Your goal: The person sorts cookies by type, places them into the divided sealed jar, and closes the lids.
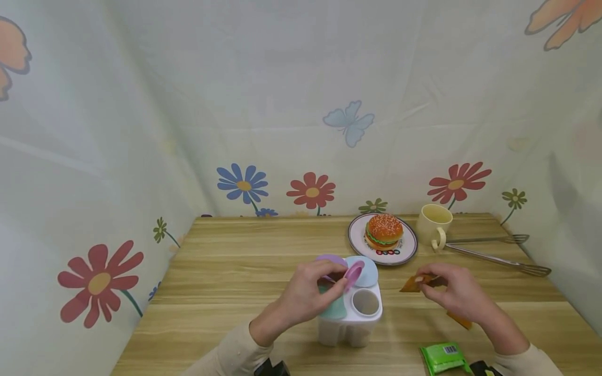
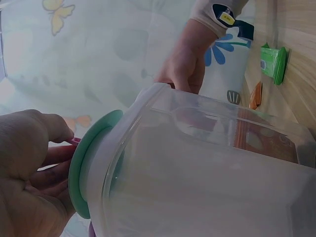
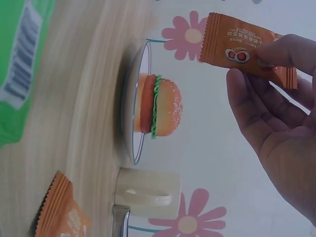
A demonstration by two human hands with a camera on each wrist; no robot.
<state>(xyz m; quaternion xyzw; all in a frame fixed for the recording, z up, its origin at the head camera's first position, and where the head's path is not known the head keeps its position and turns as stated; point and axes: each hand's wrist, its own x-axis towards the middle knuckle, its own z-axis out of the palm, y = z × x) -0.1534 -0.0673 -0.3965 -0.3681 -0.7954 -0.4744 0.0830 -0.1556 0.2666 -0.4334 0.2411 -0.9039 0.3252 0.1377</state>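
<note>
My left hand pinches a small pink lid by its edge, tilted above a translucent white storage box. On the box's top sit a purple lid, a light blue lid and a green lid; the front right round opening is uncovered. Through the wall an orange packet shows inside. To the right of the box, my right hand pinches an orange snack packet between thumb and fingers, held above the table.
Another orange packet and a green packet lie on the table at the front right. Behind are a plate bearing a burger, a cream mug and two metal utensils. A patterned curtain hangs behind the table.
</note>
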